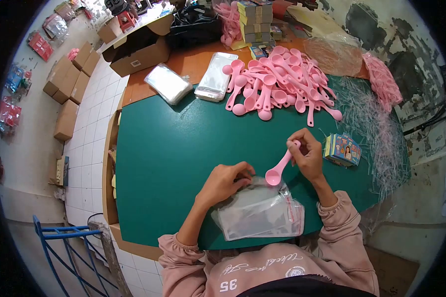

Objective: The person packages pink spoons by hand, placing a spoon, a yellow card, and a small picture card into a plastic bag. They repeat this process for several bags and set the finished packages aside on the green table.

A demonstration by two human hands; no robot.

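Observation:
My right hand (307, 156) grips a pink measuring spoon (281, 166) by its handle. The spoon's bowl hangs at the upper edge of a clear plastic bag (262, 190). My left hand (227, 182) is closed at that same edge, its curled fingers and thumb on the thin film; the exact fingertip contact is hard to see. Beneath lies a stack of clear plastic bags (252, 218) with adhesive strips at the right end. To the right of my right hand is a small stack of printed cards (343, 149).
A heap of pink spoons (277, 81) covers the far side of the green table (158, 158). Two packs of clear bags (168, 84) lie left of it. Shredded plastic strands (376, 138) spread along the right. A cardboard box (139, 52) and card stacks (255, 24) stand behind.

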